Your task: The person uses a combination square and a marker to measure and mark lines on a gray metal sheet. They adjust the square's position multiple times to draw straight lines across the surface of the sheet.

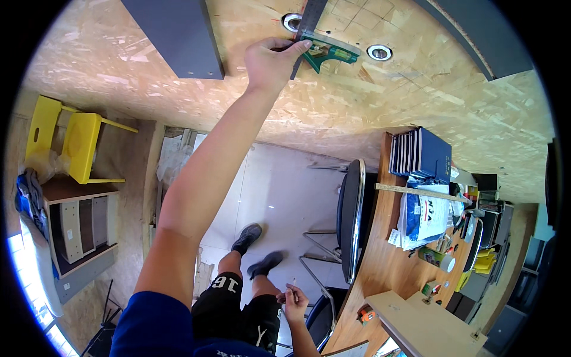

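My left hand (270, 62) reaches up to the wood-chip board wall, its thumb and fingers closed on a combination square (333, 52). The square has a green head and a dark steel blade, which lies against the board and runs up out of view. Two round metal-rimmed fittings (379, 53) sit in the board near the square, one partly behind the blade. Pencil lines are drawn on the board above it. Low by my leg, my right hand (295, 304) is closed round a thin stick with a pale tip, too small to name surely.
Grey panels (178, 35) stand out from the wall on both sides. To the right, a wooden desk (369, 279) carries blue books (431, 152), packages and tools; black chairs (351, 220) stand beside it. A yellow chair (80, 143) and a small cabinet (83, 232) are at left.
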Available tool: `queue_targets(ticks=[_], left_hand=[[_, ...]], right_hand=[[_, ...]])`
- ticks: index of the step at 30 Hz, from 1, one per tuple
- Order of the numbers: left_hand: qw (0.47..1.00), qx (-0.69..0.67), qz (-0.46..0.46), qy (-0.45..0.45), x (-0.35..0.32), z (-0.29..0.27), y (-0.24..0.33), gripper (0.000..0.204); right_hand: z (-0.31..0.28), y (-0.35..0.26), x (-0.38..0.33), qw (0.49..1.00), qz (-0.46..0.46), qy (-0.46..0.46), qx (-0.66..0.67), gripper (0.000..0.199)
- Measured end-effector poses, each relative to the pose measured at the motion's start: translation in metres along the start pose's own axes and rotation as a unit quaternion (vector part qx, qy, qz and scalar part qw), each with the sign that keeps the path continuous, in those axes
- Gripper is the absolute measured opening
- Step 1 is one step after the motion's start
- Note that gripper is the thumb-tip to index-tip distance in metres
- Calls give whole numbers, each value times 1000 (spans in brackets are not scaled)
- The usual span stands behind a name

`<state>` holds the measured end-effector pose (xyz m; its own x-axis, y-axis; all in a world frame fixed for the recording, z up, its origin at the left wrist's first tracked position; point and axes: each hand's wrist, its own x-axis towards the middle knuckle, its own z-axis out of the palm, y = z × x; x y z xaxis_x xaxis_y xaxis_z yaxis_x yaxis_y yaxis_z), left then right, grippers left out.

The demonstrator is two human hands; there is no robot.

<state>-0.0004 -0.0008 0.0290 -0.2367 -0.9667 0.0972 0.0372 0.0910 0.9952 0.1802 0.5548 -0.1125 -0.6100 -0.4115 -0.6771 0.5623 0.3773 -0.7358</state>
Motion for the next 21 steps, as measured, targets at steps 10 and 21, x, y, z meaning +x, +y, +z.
queue_targets(ticks=[10,21], left_hand=[[998,34,3,47,-3,3,-1,34],[998,39,4,52,-2,-2,3,29]], right_hand=[[-10,-14,51,993,-13,-119,-4,29],[54,-252,203,901,-371,-166,-152,52]])
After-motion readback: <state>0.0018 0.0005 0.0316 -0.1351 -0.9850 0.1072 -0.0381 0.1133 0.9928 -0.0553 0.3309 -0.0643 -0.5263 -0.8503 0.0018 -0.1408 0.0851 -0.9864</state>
